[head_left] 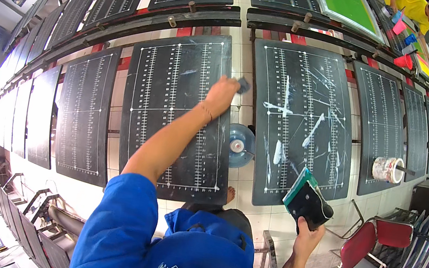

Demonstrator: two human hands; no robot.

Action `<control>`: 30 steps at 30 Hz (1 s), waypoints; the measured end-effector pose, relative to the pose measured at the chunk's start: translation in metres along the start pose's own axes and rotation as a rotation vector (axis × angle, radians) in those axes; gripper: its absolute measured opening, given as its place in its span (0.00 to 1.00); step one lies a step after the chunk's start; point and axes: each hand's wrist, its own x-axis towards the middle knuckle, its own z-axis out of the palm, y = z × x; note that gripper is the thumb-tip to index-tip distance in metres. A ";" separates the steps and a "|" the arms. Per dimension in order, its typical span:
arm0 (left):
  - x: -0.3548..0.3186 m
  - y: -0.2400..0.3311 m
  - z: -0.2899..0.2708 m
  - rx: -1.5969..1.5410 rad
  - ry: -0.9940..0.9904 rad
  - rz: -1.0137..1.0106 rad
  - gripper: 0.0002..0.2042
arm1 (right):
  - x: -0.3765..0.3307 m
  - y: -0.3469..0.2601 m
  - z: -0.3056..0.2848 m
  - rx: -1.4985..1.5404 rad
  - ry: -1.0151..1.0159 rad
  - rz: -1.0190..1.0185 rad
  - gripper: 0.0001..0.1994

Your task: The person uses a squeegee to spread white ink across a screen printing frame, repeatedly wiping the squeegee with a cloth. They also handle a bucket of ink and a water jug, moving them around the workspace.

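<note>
left hand [221,95] pinching blurred dark object [243,86], right hand [309,236] clasping green-edged black tool [307,203] — boards [195,60] below

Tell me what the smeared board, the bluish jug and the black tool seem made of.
Smeared board: probably painted, judging by its dull black surface and white lines; core hidden. Bluish jug: likely glossy plastic, being translucent. Black tool: perhaps plastic, from its smooth body, though rubber is possible.

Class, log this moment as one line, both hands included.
left hand: small dark object; right hand: black-and-green tool; tool over: near edge of white-smeared board; contact: unclear
</note>
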 end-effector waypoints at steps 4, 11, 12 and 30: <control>-0.108 0.093 -0.012 -0.096 -0.166 0.037 0.07 | -0.021 0.005 -0.008 0.060 -0.037 -0.013 0.14; -0.298 0.220 -0.036 -0.187 -0.379 0.168 0.07 | -0.035 0.009 0.005 0.101 -0.142 -0.048 0.12; -0.316 0.218 -0.040 -0.268 -0.423 0.118 0.07 | -0.036 0.008 0.008 0.099 -0.161 -0.055 0.12; -0.168 -0.331 -0.134 -0.327 0.612 -0.812 0.10 | -0.078 -0.052 0.157 -0.192 -0.168 -0.121 0.16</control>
